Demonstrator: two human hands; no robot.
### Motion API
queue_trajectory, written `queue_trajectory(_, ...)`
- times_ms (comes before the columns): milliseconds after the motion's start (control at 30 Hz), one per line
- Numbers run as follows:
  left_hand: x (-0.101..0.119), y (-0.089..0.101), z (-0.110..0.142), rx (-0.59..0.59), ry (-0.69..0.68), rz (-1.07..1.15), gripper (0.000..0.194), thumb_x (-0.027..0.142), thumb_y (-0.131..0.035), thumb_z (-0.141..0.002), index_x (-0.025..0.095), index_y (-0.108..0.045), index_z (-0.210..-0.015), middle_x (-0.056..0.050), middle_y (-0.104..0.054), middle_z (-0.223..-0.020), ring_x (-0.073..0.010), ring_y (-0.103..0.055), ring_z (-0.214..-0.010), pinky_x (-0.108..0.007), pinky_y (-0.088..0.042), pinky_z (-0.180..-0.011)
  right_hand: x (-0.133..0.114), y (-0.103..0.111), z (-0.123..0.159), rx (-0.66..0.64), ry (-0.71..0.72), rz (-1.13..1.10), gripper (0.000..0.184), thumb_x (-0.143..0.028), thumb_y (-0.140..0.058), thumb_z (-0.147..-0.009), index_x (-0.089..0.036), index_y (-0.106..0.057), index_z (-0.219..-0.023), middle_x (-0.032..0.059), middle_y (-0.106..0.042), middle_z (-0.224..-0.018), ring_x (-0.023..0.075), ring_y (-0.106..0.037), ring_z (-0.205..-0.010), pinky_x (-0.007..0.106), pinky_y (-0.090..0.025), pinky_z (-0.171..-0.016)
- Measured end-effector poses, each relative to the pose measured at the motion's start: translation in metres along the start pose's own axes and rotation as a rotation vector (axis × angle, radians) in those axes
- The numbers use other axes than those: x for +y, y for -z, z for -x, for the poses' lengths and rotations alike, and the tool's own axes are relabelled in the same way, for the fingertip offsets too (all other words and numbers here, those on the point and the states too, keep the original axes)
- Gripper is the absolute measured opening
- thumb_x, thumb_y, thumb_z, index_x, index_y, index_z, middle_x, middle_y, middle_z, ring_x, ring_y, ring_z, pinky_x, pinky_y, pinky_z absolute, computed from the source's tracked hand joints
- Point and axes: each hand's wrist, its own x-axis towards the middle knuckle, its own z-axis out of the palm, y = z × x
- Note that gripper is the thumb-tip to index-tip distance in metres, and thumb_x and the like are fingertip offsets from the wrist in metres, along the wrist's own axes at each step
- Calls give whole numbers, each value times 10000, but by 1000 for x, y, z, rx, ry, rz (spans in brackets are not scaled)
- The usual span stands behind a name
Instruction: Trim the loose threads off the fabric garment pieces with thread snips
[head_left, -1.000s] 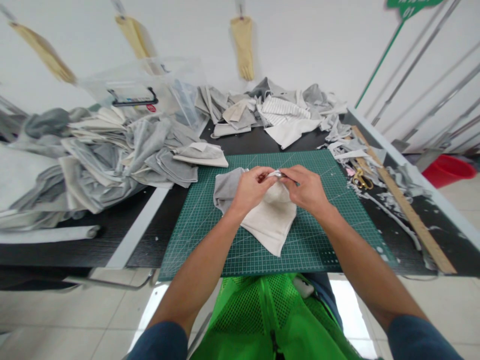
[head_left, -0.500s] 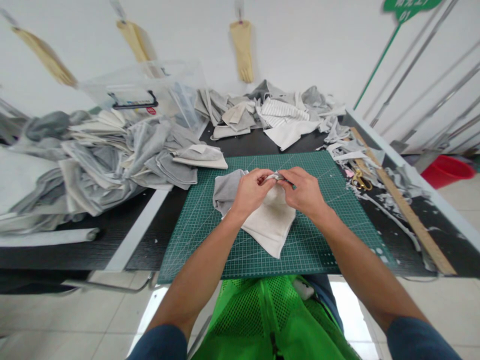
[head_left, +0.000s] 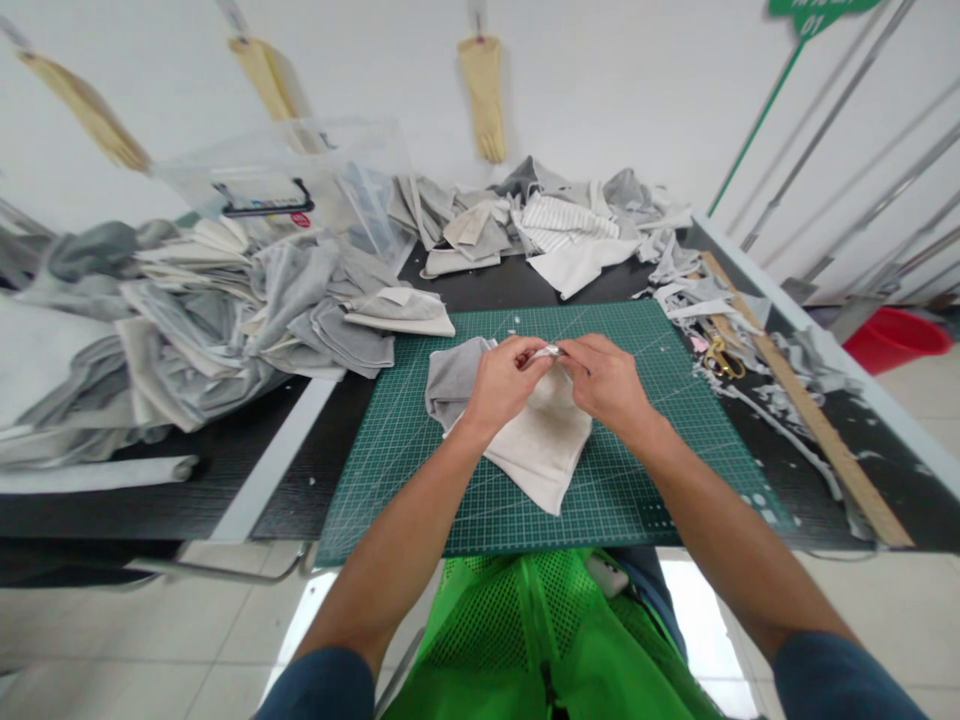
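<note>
The cream and grey cloth [head_left: 538, 450] is over the green cutting mat [head_left: 397, 470], its grey part to the left and a cream corner pointing toward the wearer, its upper edge gathered between both hands. From my view, the left hand [head_left: 504, 382] has its fingers pinching that edge, and the right hand [head_left: 606, 382] pinches it just beside, with something small and shiny between the two; I can't tell what it is. The mat lies on the black worktop [head_left: 300, 500]. Left of it I see a heap of grey and cream fabric [head_left: 225, 310], with a clear plastic bin [head_left: 300, 190] behind. More cloth pieces [head_left: 570, 225] lie beyond the mat. To the right are gold-handled scissors [head_left: 721, 360], shredded scraps [head_left: 787, 400] and a long wooden ruler [head_left: 825, 440]. Yellow gloves [head_left: 484, 100] hang on the wall.
</note>
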Motion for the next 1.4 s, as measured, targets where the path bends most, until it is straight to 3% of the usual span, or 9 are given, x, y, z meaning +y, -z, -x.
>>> queue_trajectory(167, -3, -1, 0, 22, 31, 37, 155, 274, -739, -829, 209, -782, -963, -36, -743, -879, -160, -625, -775, -304, -473, -738, -3, 8, -4, 26, -64, -31, 232, -267, -558, -991, -226, -741, -1127, 91, -741, -973, 241, -669, -910, 371, -552, -844)
queue_trajectory(333, -5, 0, -3, 13, 95, 232, 169, 283, -755, -798, 187, -746, -937, -30, -722, -840, -150, -613, -743, -281, -474, -694, 11, 14, -7, 123, -274, -159, 301, -389, -605, -973, -196, -750, -1151, 113, -776, -1052, 253, -705, -894, 403, -579, -821)
queue_trajectory(500, -8, 4, -5, -1, 83, 298, 173, 278, -769, -779, 187, -704, -911, -16, -680, -795, -126, -572, -686, -247, -441, -626, 13, 16, -6, -148, -432, -585, 348, -424, -695, -918, -187, -753, -1166, 79, -801, -962, 223, -730, -824, 370, -585, -760)
queue_trajectory(600, -9, 6, -5, -3, 79, 319, 186, 291, -778, -776, 189, -698, -910, -10, -672, -782, -122, -565, -663, -246, -436, -610, 4, 22, -8, -227, -446, -735, 355, -447, -711, -907, -181, -754, -1139, 67, -783, -951, 191, -697, -789, 326, -553, -706)
queue_trajectory(833, 2, 4, -2, -57, 87, 360, 157, 281, -788, -761, 165, -714, -837, -36, -707, -816, -136, -612, -730, -271, -476, -686, -9, 25, -13, -210, -429, -623, 291, -441, -790, -833, -187, -748, -969, -16, -636, -746, 127, -512, -664, 269, -412, -612)
queue_trajectory(967, 4, -1, -1, -73, 84, 403, 249, 170, -776, -709, 174, -649, -922, -14, -680, -845, -127, -627, -782, -264, -490, -748, -13, 22, -12, -177, -425, -584, 270, -439, -781, -826, -179, -712, -817, -19, -604, -695, 122, -468, -644, 269, -366, -590)
queue_trajectory(1167, 3, 0, 1, -200, 49, 388, 382, 60, -695, -685, 193, -585, -1025, -12, -677, -919, -128, -642, -823, -253, -467, -748, -9, 22, -11, -141, -498, -756, 288, -463, -769, -824, -184, -711, -783, -14, -586, -713, 129, -463, -672, 278, -357, -612)
queue_trajectory(1400, 5, 4, 0, -170, 138, 568, 403, 221, -845, -708, 199, -568, -1000, -16, -732, -877, -127, -656, -755, -258, -476, -724, -10, 20, -11, -115, -668, -923, 369, -503, -778, -829, -195, -628, -695, -19, -519, -659, 105, -386, -572, 272, -270, -508)
